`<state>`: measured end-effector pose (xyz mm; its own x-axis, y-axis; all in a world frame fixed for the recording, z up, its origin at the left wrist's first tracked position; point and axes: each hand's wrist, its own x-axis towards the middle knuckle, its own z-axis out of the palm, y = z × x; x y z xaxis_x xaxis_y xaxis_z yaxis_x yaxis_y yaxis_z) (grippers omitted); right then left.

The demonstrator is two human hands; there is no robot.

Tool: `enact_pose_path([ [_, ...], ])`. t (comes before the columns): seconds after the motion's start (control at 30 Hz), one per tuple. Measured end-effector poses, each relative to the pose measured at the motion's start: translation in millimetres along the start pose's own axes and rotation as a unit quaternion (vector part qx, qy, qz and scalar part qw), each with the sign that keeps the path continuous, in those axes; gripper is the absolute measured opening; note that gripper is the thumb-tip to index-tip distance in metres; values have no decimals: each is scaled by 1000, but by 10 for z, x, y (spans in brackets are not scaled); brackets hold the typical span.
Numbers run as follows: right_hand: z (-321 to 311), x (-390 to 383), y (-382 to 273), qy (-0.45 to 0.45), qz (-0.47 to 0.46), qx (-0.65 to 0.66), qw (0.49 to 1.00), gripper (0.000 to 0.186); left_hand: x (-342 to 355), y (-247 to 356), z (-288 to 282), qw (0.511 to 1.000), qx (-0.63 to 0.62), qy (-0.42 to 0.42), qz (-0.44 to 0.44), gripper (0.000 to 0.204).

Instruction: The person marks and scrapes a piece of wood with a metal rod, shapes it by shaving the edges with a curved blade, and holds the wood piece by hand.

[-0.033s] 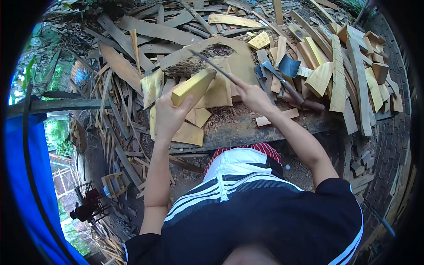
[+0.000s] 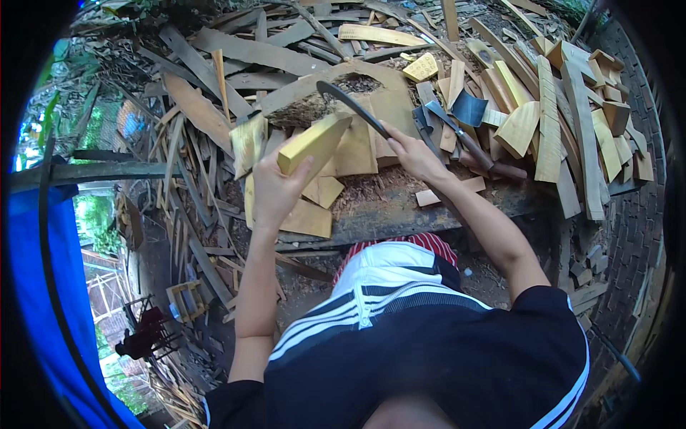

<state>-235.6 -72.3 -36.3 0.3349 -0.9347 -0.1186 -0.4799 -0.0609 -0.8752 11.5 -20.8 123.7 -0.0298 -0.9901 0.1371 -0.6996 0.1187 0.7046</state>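
Note:
My left hand (image 2: pixel 280 187) is closed round the near end of a thick yellow wood block (image 2: pixel 316 143), which tapers to a darkened far end. The block is held at a slant above the chopping area. My right hand (image 2: pixel 416 159) grips a machete (image 2: pixel 351 105) with a long dark blade and a hooked tip. Its blade runs up and left past the block's far end; I cannot tell whether the two touch. Part of its handle shows beneath my right forearm. Behind them is a worn, hollowed chopping stump (image 2: pixel 300 94).
Right of my right hand lie a dark broad-bladed tool (image 2: pixel 469 109) and a wooden tool handle (image 2: pixel 506 169). Cut wood pieces (image 2: pixel 516 129) are heaped at the right, grey offcuts (image 2: pixel 257 51) at the back. A blue tarp (image 2: pixel 50 286) hangs at the left.
The machete has turned in my right hand, so its broad face and hooked tip now show; the tip sits slightly further right. My left hand and the block are nearly unmoved.

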Motion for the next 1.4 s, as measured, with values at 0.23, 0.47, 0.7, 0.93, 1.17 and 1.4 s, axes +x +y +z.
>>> enact_pose_path([
  [0.23, -509, -151, -1058, 66, -59, 75, 993, 50, -2, 62, -20, 999, 20, 10, -25, 35],
  [0.47, -51, -201, -449, 46, -95, 19, 994, 49, 13, 49, 3, 999, 29, 7, -27, 33],
  [0.7, -327, -81, -776, -4, -21, 7, 1000, 50, 84, -94, -43, 998, 24, -1, -54, 29],
  [0.93, -141, -187, -797, 76, -113, 63, 989, 49, 124, -96, -90, 998, 0, -7, -66, 26],
  [1.17, -7, -117, -624, 7, -39, -30, 999, 49, 205, -202, -137, 994, -49, -18, -93, 25],
  [1.4, -398, -214, -1356, 151, -224, 73, 960, 51, 145, -113, -121, 998, -8, 2, -68, 25],
])
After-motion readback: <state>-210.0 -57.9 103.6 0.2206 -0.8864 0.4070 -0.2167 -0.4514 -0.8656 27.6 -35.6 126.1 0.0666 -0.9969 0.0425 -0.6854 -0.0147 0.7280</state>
